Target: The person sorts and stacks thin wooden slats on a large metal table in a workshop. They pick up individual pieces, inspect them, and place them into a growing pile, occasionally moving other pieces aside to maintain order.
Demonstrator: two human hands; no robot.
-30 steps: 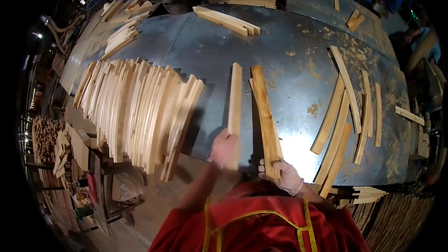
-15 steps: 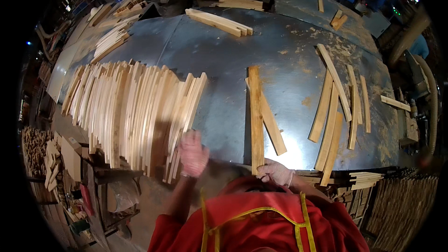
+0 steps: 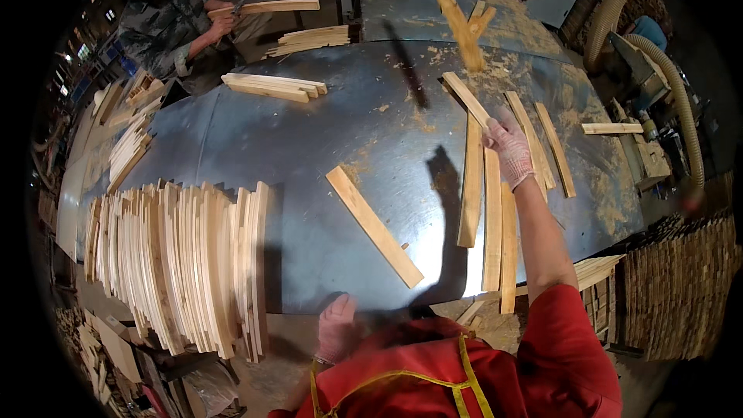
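My right hand (image 3: 509, 149), in a pale knitted glove, reaches out over the metal table. It is closed on the near end of a wooden slat (image 3: 467, 98), which lies across other slats. Several slats lie close around it, one long slat (image 3: 471, 186) just left of my forearm. My left hand (image 3: 337, 329), gloved too, is by the near table edge with fingers curled and nothing visible in them. Ahead of it a single slat (image 3: 375, 226) lies slanted on the table. Farther off, a blurred darker slat (image 3: 455, 19) appears in the air, its shadow apart from it.
A dense row of slats (image 3: 170, 263) stands at the left table edge. A small stack (image 3: 275, 87) lies at the far side. Beyond it a co-worker in camouflage (image 3: 166, 27) holds a slat. Stacked wood (image 3: 677, 286) and a ribbed hose (image 3: 681, 108) are at the right.
My right hand has left the darker slat, now far off in the air, and reached forward to another slat. My left hand has drawn back from the row. The view has shifted.
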